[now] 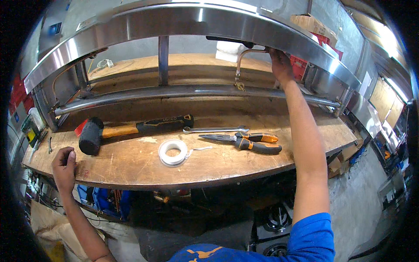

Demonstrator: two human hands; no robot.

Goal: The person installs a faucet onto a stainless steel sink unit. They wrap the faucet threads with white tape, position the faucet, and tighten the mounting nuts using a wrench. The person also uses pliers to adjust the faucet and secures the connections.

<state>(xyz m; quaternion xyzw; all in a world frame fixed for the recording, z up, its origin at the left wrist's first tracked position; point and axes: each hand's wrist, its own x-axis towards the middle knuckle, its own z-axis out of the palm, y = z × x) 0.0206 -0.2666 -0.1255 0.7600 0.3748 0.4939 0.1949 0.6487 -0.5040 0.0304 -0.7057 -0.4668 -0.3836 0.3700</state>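
Note:
My right hand (281, 66) reaches up beneath the front edge of a stainless steel stove frame (163, 22). Its fingers are closed at the upper end of a bent copper pipe (246, 51), with the fingertips partly hidden by the steel edge. The pipe drops to a brass fitting (239, 86) on the frame's horizontal tube (183, 91). At the bench's left front edge my left hand (64, 168) rests with its fingers curled in, nothing visible in them. Nearest to it lies a black-headed mallet (91, 136).
On the wooden bench (126, 163) lie a combination wrench (216, 129), long-nose pliers (257, 143) and a roll of white thread tape (163, 153). A white block (228, 51) stands behind the frame. Below are a blue bin (104, 201) and a burner (277, 218).

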